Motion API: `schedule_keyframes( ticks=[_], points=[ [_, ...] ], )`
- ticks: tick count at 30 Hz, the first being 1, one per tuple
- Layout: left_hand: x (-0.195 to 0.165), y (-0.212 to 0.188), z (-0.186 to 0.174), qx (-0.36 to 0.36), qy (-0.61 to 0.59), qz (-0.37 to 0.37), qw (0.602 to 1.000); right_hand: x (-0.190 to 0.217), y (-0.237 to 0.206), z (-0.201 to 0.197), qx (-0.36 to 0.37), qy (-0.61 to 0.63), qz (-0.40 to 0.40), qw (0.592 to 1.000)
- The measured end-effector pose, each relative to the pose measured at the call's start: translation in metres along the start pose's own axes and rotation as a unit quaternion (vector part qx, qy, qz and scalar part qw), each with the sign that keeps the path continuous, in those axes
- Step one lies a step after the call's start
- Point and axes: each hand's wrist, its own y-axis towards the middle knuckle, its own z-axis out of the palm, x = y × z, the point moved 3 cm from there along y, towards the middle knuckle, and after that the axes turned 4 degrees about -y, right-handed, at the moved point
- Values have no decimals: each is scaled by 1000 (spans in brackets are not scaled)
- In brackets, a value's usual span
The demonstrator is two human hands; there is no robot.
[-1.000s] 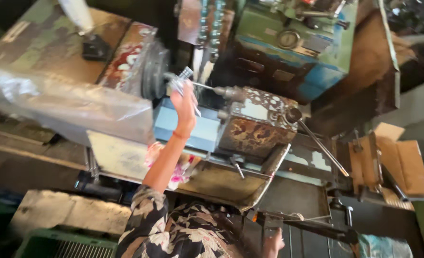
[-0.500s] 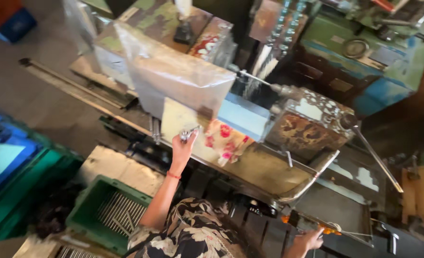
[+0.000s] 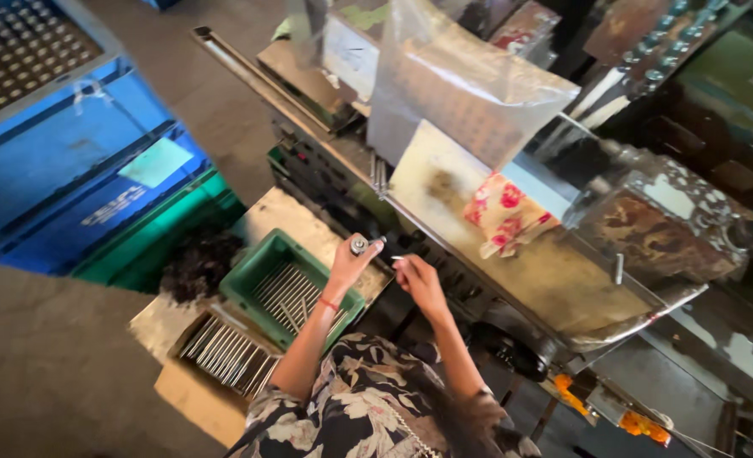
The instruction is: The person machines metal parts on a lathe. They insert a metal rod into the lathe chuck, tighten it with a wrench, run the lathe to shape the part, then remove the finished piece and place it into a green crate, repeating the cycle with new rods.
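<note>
I had my left hand pinched around a small round metal part, held just above the green crate of rods. My right hand gripped a thin pin beside it; steady alignment mattered there.

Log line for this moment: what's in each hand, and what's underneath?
left hand: holds small metal part | right hand: pinches thin pin | below: green crate of metal rods
</note>
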Motion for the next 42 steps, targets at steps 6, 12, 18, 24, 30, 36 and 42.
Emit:
schedule_keyframes(
  ticks=[6, 12, 18, 24, 30, 36, 42],
  points=[
    [2, -30, -30, -160, -105, -93, 977, 17, 10, 71, -2, 98, -11, 995],
    [-6, -49, -51, -178, -55, 40, 982, 15, 7, 93, 16, 94, 23, 995],
    [-33, -71, -60, -173, 249, 279, 911, 16, 8, 102, 80, 34, 160, 983],
    [-8, -72, -65, -244, -7, 60, 968, 24, 3, 112, 52, 20, 4, 998],
    [2, -78, -66, -278, -46, 44, 958, 16, -1, 117, 33, 56, 39, 997],
    [-37, -88, -84, -203, 188, 252, 927, 14, -7, 114, 97, 102, 96, 985],
    [-19, -83, -84, -297, 50, 122, 946, 23, -7, 133, 59, 87, 79, 991]
  ],
)
